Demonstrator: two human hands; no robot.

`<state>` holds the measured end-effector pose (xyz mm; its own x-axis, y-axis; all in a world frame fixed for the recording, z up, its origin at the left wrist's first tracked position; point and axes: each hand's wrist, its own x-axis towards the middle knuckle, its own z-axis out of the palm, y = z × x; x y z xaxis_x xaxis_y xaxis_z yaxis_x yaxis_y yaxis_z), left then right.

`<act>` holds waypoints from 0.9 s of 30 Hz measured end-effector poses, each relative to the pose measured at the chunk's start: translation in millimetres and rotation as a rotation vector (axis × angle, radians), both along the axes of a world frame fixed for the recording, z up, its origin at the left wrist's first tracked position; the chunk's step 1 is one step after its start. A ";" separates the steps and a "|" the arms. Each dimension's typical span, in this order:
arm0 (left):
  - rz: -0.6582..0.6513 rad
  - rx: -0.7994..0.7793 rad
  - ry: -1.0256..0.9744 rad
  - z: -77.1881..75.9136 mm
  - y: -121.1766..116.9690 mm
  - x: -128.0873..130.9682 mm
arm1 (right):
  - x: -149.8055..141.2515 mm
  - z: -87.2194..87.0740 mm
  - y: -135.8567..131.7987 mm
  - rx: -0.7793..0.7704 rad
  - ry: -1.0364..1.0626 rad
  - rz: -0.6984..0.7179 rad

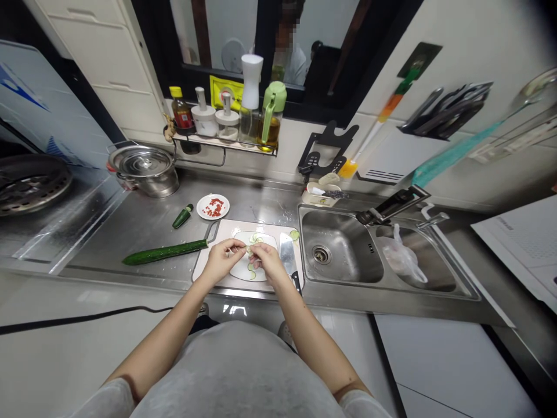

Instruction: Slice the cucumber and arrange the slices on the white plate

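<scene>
My left hand (223, 259) and my right hand (268, 261) meet fingertip to fingertip over a white plate (238, 274). Between them they pinch a small, thin cucumber slice (248, 248), mostly covered by the fingers. Several pale green cucumber slices (252, 271) lie on the plate, some curved. The plate rests on a light cutting board (201, 273). To the right of my right hand, a wide-bladed knife (287, 253) with a black handle lies on the board, with a cucumber piece (295, 235) near its tip.
Left of the board lie a long cucumber (163, 254) and a short cucumber piece (181, 217). A small plate (201, 208) holds red chopped bits. A lidded steel pot (159, 182) stands behind; a double sink (343, 276) is at right. Bottles fill the rack (235, 143).
</scene>
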<state>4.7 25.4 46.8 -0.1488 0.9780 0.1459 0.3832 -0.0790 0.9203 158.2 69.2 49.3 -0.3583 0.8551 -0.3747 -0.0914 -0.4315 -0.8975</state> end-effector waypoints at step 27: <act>-0.030 -0.540 -1.045 -12.8 -6.9 16.2 | 19.0 -4.1 10.1 0.012 -0.126 0.223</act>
